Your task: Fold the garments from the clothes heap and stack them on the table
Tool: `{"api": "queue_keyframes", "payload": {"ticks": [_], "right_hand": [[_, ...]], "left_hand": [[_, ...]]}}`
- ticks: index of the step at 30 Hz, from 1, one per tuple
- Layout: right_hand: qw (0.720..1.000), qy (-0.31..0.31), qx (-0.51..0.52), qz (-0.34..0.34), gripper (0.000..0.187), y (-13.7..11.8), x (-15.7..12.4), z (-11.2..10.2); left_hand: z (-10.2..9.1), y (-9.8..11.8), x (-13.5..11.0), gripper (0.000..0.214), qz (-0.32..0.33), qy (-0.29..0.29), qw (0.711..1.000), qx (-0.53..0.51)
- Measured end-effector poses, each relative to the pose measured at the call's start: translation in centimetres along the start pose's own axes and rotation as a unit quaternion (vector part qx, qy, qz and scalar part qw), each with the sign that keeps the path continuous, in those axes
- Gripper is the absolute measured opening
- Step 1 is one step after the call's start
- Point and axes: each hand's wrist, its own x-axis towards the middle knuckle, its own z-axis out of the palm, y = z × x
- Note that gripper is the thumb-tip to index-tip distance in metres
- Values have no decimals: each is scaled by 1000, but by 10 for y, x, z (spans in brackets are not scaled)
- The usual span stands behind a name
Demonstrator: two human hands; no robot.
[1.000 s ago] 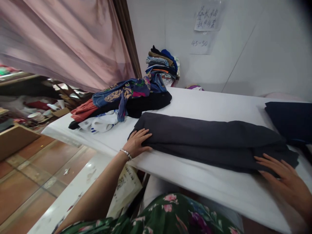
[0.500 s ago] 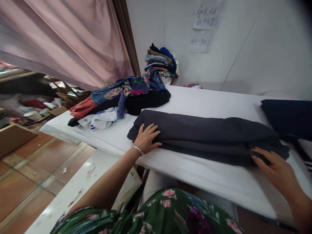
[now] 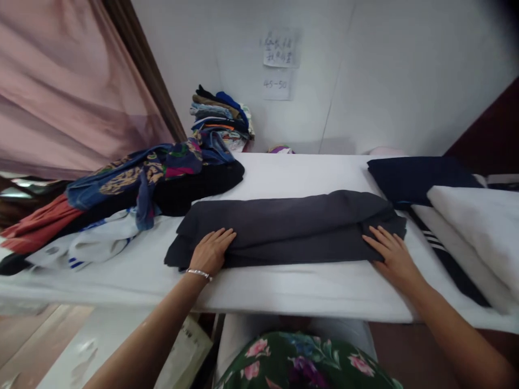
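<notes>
A dark grey garment (image 3: 292,227), folded into a long strip, lies across the white-covered table (image 3: 308,292) in front of me. What kind of garment it is cannot be told. My left hand (image 3: 211,249) rests on its left part, palm down, fingers extended and slightly spread. Near the strip's right end, my right hand (image 3: 391,253) lies flat with its fingers apart on the cloth. Neither hand grips the fabric. The left end shows loose layered edges, and the right end is a little rumpled.
At left lies a loose heap with a patterned denim garment (image 3: 162,167), a black one and a white one (image 3: 97,240). A stack of folded clothes (image 3: 223,119) stands behind. Folded navy (image 3: 417,175) and white (image 3: 478,221) clothes lie at right. Paper signs (image 3: 279,51) hang on the wall.
The view has turned to the right, bringing the folded clothes at right further in. My right hand has gone from holding the garment's near edge between thumb and fingers to lying flat on it.
</notes>
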Motion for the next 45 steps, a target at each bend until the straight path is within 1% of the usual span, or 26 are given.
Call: {"api": "queue_keyframes", "payload": {"ticks": [2,4,6,8,10,12,13,15,18,19,21,24,26,30,32,34,36,38,40,42,45], "right_hand": [[1000,2,-4,2,51,-7,-1,-3],[1000,8,-4,3,54,-15,-2,-7],[1000,19,-2,-10,55,-23,-3,-10],[999,32,4,-34,52,-31,-2,-12],[997,53,11,-53,49,-39,-1,-13],[993,89,22,-68,47,-45,0,-15],[990,114,32,-76,45,-49,0,-15],[980,159,63,-107,42,-56,-1,-15],[963,170,103,-180,39,-63,-3,-9],[959,168,106,-200,41,-64,-3,-6],[956,177,97,-213,49,-62,-2,0],[965,176,66,-183,66,-56,-2,10],[972,165,38,-165,72,-49,-4,16],[978,155,0,-137,76,-34,-8,25],[981,154,0,-114,75,-25,-8,27],[984,149,4,-101,74,-16,-8,29],[985,133,9,-106,70,-8,-9,31],[988,106,14,-111,60,-3,-11,33],[992,69,24,-98,49,-3,-13,31],[996,28,48,-74,46,-7,-14,22],[992,-13,116,-41,46,-21,-10,-1]], "left_hand": [[3,-6,-4,66,18,1,1000,18],[2,-12,-9,63,27,24,999,39],[0,-16,-16,57,33,69,996,52],[-1,-17,-25,45,42,127,990,54],[-2,-13,-34,30,59,192,978,50],[-3,-5,-43,17,89,231,968,39],[-3,-1,-47,17,107,234,966,32],[-2,6,-52,18,131,220,966,22],[0,9,-54,19,130,216,967,28],[1,9,-55,20,128,218,967,33],[3,7,-56,22,125,212,968,41],[8,7,-58,23,116,194,973,53],[10,10,-59,23,100,173,978,59],[6,18,-54,20,57,112,990,61],[1,20,-49,15,37,75,995,58],[-3,19,-45,18,28,52,997,57],[-5,17,-43,21,31,58,996,60],[-3,15,-44,21,37,83,994,63],[0,12,-46,23,39,106,992,63],[3,10,-47,24,40,118,990,60],[3,5,-46,22,59,124,990,29]]}}
